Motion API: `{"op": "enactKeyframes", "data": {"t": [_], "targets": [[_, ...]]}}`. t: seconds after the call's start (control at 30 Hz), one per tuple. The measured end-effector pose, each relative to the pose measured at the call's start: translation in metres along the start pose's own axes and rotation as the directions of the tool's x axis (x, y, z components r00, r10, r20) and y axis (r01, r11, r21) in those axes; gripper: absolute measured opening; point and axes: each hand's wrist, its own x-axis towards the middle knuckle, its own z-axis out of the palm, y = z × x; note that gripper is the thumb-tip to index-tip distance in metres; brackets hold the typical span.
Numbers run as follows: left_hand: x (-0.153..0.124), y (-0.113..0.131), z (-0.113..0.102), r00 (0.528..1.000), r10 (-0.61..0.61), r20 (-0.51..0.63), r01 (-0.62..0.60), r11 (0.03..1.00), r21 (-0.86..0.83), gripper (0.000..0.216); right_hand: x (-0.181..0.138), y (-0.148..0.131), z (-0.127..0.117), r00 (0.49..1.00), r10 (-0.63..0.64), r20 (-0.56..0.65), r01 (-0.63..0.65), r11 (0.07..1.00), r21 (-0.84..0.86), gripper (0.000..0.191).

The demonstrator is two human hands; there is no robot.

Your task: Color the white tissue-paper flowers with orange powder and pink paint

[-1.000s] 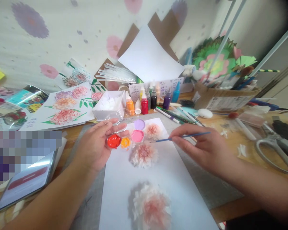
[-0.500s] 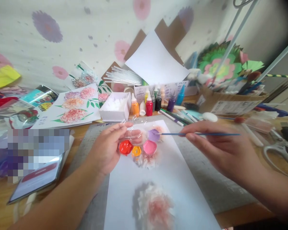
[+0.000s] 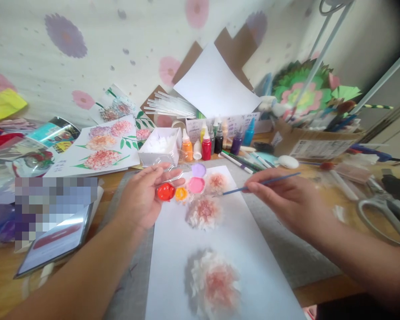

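My left hand holds a clear paint palette over the far part of a white sheet of paper. Red, orange, pink and purple paint sit in its wells. Pinched in my right hand is a thin blue paintbrush, its tip pointing left, right of the palette. Below that tip lies a ruffled white flower with a reddish centre. A smaller flower is farther back, and a larger one is nearest me. Whether the tip touches the middle flower, I cannot tell.
Several paint bottles stand behind the paper beside a white box. Painted flower pictures lean at left, above a phone. Scissors and a cardboard box of brushes are at right.
The brush tip has left the purple paint and moved nearer, over the middle flower, with the handle tilting up. My left hand has shifted the palette left and slightly away, uncovering the flowers.
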Motion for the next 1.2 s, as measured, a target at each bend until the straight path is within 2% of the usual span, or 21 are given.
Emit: {"op": "enactKeyframes", "data": {"t": [0.13,0.27,0.37,0.5,0.7,0.9,1.2], "targets": [[-0.0009,0.0007,0.0008,1.000,0.002,-0.009,-0.002,1.000,-0.009,0.009,0.0017,0.0003,0.0079,0.998,-0.042,0.035,0.043,0.999,-0.028,0.014],[-0.0032,0.0012,0.0025,0.999,-0.022,-0.037,0.023,1.000,0.013,0.010,0.0037,0.0025,0.0055,0.996,-0.085,0.034,0.087,0.994,-0.061,0.014],[-0.0041,0.0018,0.0047,0.999,-0.018,-0.051,0.018,1.000,0.008,0.009,0.0044,0.0037,0.0034,0.995,-0.099,0.011,0.099,0.994,-0.051,0.016],[-0.0035,0.0031,0.0061,0.997,-0.043,-0.057,0.044,0.999,0.017,0.011,0.0040,0.0034,0.0052,0.991,-0.123,0.043,0.124,0.992,-0.025,0.014],[-0.0029,0.0033,0.0054,0.996,-0.057,-0.073,0.059,0.998,0.024,0.010,0.0038,0.0042,0.0052,0.996,-0.081,0.036,0.082,0.996,-0.024,0.015],[-0.0022,0.0019,0.0060,0.996,-0.040,-0.082,0.041,0.999,0.011,0.011,0.0026,0.0025,0.0051,0.993,-0.105,0.063,0.107,0.994,-0.033,0.015],[-0.0020,0.0030,0.0043,0.995,-0.080,-0.056,0.083,0.995,0.047,0.012,0.0006,0.0062,0.0012,0.993,-0.109,0.042,0.112,0.990,-0.083,0.015]]}}
